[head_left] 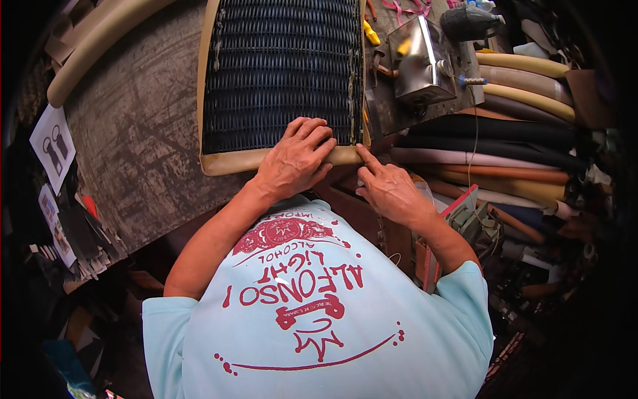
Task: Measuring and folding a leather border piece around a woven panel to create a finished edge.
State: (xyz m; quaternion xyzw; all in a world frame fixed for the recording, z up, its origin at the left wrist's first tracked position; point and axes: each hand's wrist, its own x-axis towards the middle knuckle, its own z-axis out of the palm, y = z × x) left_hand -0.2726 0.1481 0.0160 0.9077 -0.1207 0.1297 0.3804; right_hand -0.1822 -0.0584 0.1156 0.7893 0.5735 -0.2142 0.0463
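Observation:
A dark, ribbed woven panel (279, 86) with a tan leather-like border (229, 161) lies on the worktable. My left hand (297, 156) is on its near edge, with bent fingers over the border and weave and the thumb lower down by the edge. The fingers close on that edge. At the panel's near right corner, my right hand (392, 189) touches the border with an outstretched index finger. Its other fingers are partly curled, and nothing shows in them. What lies under my left palm is hidden.
The scuffed worktable (143, 126) spreads to the left, with a tan roll (106, 50) at its far side. A shiny metal can (423, 63) and a dark bottle (468, 23) stand at the right. Rolled materials (492, 136) are stacked beyond. Printed picture sheets (54, 149) hang at left.

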